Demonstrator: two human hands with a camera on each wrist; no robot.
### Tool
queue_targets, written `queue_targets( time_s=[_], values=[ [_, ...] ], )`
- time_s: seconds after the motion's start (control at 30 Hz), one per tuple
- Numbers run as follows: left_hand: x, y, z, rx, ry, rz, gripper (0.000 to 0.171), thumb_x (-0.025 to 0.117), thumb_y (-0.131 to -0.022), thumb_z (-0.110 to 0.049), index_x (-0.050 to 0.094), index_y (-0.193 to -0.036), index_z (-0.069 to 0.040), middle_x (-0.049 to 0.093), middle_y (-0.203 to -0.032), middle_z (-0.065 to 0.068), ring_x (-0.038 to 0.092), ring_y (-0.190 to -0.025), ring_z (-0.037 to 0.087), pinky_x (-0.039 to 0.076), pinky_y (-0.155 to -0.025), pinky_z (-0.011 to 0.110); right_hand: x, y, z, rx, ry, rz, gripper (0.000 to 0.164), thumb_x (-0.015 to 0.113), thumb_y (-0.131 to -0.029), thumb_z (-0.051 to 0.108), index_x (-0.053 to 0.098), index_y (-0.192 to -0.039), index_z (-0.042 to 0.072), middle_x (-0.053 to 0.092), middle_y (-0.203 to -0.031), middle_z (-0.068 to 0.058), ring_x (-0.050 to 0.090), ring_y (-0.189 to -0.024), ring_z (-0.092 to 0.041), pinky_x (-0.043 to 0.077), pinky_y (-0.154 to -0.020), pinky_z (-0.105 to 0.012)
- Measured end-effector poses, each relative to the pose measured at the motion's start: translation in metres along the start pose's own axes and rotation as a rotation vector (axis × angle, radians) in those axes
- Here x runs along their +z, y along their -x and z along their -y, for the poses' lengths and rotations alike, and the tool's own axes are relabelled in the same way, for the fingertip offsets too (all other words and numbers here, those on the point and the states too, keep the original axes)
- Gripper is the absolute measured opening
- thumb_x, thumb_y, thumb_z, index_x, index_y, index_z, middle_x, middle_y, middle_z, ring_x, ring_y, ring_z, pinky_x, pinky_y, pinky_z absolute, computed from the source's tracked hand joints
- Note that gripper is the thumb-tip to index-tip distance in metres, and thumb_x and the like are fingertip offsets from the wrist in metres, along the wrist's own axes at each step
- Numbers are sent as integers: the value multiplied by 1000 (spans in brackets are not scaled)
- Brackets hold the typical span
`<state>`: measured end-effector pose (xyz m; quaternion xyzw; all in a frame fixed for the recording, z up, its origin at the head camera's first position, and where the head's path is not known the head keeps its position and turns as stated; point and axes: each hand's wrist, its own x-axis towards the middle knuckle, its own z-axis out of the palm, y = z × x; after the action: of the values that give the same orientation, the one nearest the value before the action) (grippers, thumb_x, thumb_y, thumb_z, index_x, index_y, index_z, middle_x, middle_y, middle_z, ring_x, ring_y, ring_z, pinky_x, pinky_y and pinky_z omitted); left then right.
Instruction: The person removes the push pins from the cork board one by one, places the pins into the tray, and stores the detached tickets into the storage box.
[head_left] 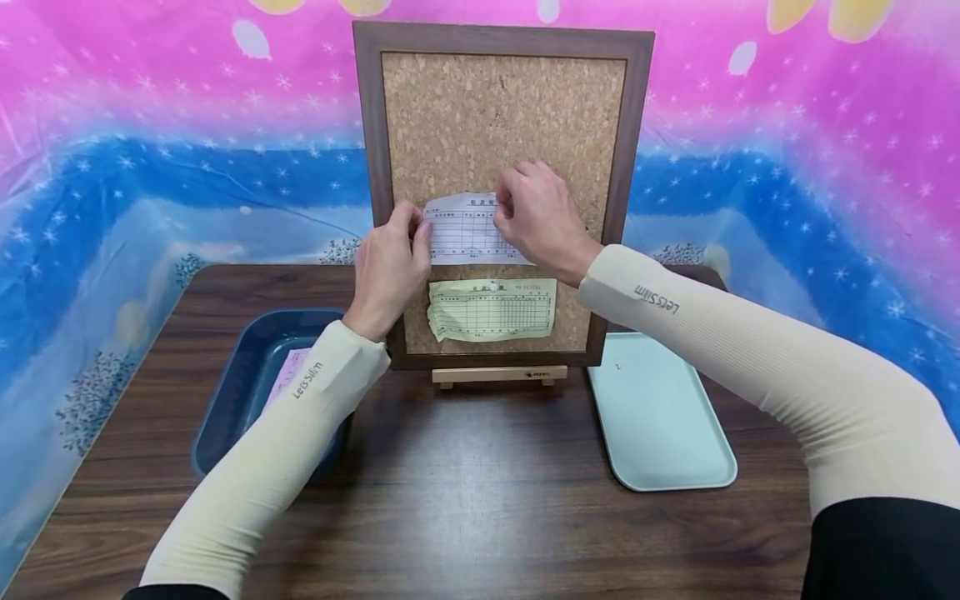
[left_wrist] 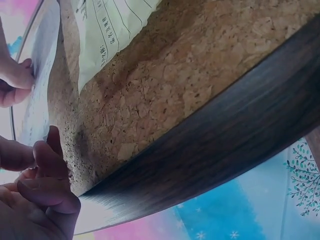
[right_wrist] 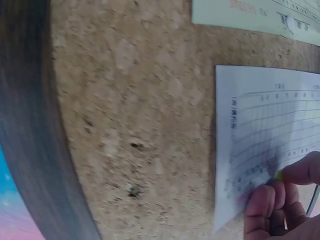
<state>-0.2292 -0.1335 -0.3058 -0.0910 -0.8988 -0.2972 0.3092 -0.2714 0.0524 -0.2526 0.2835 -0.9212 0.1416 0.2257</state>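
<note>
A white printed form [head_left: 457, 229] lies against the cork board [head_left: 502, 117], its right part hidden by my right hand [head_left: 543, 218]. With my left hand [head_left: 392, 271] I pinch the form's left edge. Thumb and fingers of the right hand meet over the form's upper part and pinch a small yellow-green push pin [right_wrist: 279, 175], mostly hidden by the fingertips. Below, a pale green form [head_left: 491, 312] hangs on the board from a white push pin [head_left: 492, 287] at its top; its lower left corner is crumpled.
The board's dark wooden frame [head_left: 630, 167] leans on a small wooden easel [head_left: 498, 375] on the brown table [head_left: 480, 500]. A dark blue tray [head_left: 225, 400] with a pink slip [head_left: 287, 375] stands left, partly behind my left sleeve. On the right lies a light green tray [head_left: 667, 425].
</note>
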Motion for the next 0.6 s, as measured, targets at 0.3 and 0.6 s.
queue_targets(
  time_s=[0.3, 0.6],
  values=[
    [1, 1, -2, -3, 25, -2, 18, 40, -91, -27, 49, -91, -11, 51, -65, 0, 44, -49, 15, 29, -44, 31, 0, 5, -9, -39, -69, -43, 4, 56, -74, 11, 57, -78, 10, 53, -80, 1, 44, -78, -15, 34, -72, -28],
    [-1, 1, 2, -45, 41, 1, 20, 35, -92, -28, 45, -93, -10, 48, -64, 2, 44, -49, 17, 28, -43, 32, -6, 10, -17, -107, -95, -77, 5, 55, -74, 11, 56, -78, 9, 52, -82, 1, 46, -81, -14, 36, -71, -28]
  ],
)
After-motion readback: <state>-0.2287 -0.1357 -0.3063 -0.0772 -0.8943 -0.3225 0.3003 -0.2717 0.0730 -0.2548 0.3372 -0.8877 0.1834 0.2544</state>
